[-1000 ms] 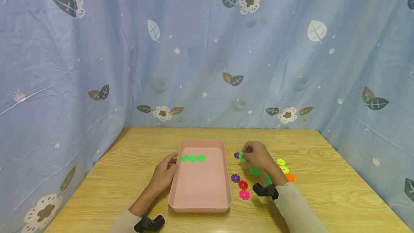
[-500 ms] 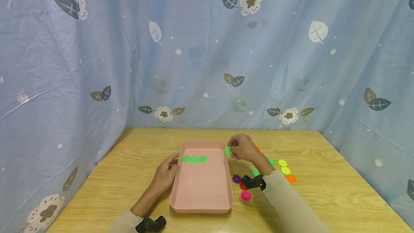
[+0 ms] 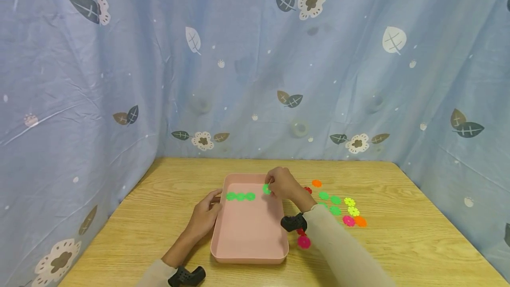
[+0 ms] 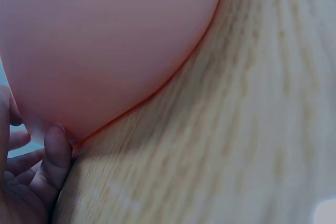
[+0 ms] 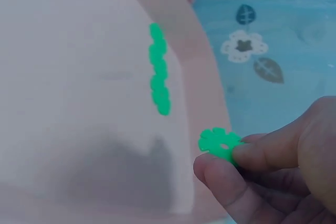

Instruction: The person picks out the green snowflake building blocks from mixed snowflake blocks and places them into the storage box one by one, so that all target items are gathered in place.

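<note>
My right hand (image 3: 283,184) pinches a green flower-shaped plastic disc (image 5: 212,141) between thumb and fingers. It is above the far right part of a pink tray (image 3: 249,242). Inside the tray, three green discs (image 3: 241,196) lie in a row near the far left; in the right wrist view this row of discs (image 5: 159,69) runs alongside the far wall. Against the tray's left wall rests my left hand (image 3: 204,216), with its thumb and fingers touching the outer side. The left wrist view shows its thumb (image 4: 56,153) by the lower edge of the wall.
Right of the tray, more flower discs lie on the wooden table (image 3: 151,216): several green (image 3: 335,199), yellow (image 3: 353,211), orange (image 3: 316,183), red (image 3: 308,190) and pink (image 3: 304,242). The right forearm hides some. A blue patterned curtain (image 3: 255,65) surrounds the table.
My right hand has carried the green disc leftward from the table, across the tray's right rim, to above the tray's inside. The left hand stays at the tray's left wall.
</note>
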{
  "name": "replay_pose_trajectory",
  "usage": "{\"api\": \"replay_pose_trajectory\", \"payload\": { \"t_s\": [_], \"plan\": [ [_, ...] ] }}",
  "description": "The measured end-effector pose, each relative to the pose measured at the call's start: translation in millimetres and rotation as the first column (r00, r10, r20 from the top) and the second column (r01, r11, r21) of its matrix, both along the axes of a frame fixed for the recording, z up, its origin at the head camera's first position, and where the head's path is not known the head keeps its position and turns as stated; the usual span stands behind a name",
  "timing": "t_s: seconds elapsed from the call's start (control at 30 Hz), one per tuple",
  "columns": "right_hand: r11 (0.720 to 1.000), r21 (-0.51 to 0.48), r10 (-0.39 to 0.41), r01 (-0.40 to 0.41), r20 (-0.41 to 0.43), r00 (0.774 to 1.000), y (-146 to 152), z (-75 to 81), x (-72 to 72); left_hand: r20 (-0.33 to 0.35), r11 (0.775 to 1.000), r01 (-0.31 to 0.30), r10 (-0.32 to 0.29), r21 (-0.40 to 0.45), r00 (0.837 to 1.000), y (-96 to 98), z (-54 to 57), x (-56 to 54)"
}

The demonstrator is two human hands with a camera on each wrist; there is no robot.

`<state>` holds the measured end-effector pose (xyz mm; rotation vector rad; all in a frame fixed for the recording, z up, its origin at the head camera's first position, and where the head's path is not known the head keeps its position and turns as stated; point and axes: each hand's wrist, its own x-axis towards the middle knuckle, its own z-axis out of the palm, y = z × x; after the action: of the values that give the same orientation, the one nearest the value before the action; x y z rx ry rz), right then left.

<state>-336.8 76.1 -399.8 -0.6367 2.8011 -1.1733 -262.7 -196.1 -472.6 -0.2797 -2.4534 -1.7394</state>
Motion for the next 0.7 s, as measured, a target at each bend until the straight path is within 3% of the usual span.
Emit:
{"api": "replay_pose_trajectory", "payload": {
  "t_s": [0.3, 0.7],
  "plan": [
    [0.988, 0.153, -0.035, 0.038, -0.026, 0.999, -15, -10.4, 0.6, -0.003, 1.000, -0.006, 0.006, 0.011, 1.000, 1.1, -2.0, 0.7],
    [0.984, 0.170, -0.058, 0.059, -0.009, 0.998, -20, -12.4, 2.4, -0.014, 1.000, -0.012, 0.012, -0.029, 1.000, 1.4, -0.1, 0.9]
  ]
}}
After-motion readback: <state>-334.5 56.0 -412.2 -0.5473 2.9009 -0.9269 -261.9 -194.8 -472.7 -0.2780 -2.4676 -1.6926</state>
